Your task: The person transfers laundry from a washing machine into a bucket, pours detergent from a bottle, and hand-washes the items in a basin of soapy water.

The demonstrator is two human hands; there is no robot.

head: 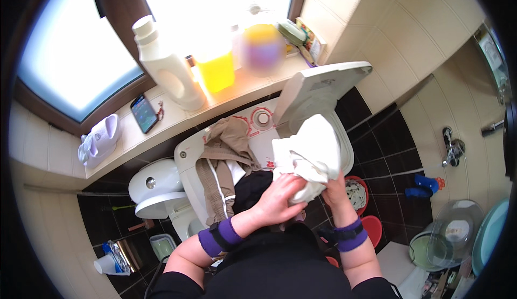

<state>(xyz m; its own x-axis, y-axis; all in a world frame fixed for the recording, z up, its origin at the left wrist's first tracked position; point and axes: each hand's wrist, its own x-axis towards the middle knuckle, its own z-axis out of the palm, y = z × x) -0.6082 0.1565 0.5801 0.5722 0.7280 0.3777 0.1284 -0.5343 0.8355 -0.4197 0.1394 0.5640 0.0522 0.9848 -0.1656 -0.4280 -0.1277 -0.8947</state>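
Observation:
A bunched white cloth [313,147] is held between my two hands over the front right of a white washing machine [188,166]. My left hand [280,197] grips its lower left side, and my right hand [336,194] grips the lower right. The machine's lid [315,87] stands raised behind the cloth, which hides much of the opening. Beige trousers [230,137] with a white stripe lie across the machine's left part. Beside them is a black cloth [253,190], partly behind my left forearm. A round knob [263,117] with red markings sits on the panel.
The window ledge [173,115] carries a phone [144,113], a large white bottle [169,70], a yellow container [216,72] and a lilac headband [103,137]. At left stands a toilet [155,184]. Red basins [371,228] stand on the floor at right, below a wall tap [454,151].

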